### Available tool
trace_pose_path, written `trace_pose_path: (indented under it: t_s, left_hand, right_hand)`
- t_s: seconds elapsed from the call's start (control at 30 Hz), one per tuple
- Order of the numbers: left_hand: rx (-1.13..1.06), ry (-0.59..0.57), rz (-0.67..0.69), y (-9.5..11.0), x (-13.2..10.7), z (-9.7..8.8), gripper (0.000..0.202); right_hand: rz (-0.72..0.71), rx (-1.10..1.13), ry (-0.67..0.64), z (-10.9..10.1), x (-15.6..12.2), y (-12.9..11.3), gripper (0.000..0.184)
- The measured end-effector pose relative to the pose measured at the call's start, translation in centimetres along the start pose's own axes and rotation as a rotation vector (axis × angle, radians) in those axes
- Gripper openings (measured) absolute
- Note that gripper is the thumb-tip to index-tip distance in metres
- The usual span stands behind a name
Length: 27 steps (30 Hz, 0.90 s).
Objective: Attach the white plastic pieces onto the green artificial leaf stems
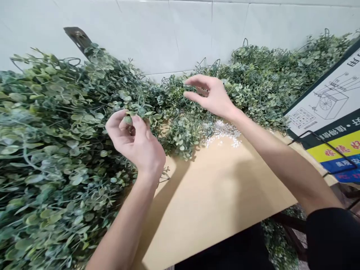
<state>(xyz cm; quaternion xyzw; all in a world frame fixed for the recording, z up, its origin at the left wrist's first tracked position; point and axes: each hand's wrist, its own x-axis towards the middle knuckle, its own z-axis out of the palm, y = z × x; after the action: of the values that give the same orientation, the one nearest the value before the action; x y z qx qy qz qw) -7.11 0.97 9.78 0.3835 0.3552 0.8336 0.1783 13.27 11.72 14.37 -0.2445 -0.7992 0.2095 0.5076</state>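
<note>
My left hand [135, 138] is closed in a pinch on a sprig of artificial greenery [142, 108], whose small green leaves stick out past the thumb. Large heaps of the same leafy stems [62, 123] lie around and behind it on the left. My right hand [212, 93] hovers to the right, over more greenery, with thumb and fingers apart and nothing between them. Below it lies a scatter of small white pieces [222, 131] on the tabletop. A leafy bunch [182, 137] rests on the table between the two hands.
The light wooden table [208, 195] has its front edge close to my body. Greenery is also piled at the back right [261, 82] against the white tiled wall [157, 33]. A printed box [329, 101] and a black wire frame [334, 146] stand at the right.
</note>
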Motion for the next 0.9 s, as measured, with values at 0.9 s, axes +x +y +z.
trace_pose_path:
  t_s: [0.9]
  left_hand:
    - [0.001, -1.236, -0.119, -2.4, -17.1, 0.0, 0.058]
  right_hand:
    - [0.179, -0.772, 0.284, -4.0, -19.8, 7.0, 0.018]
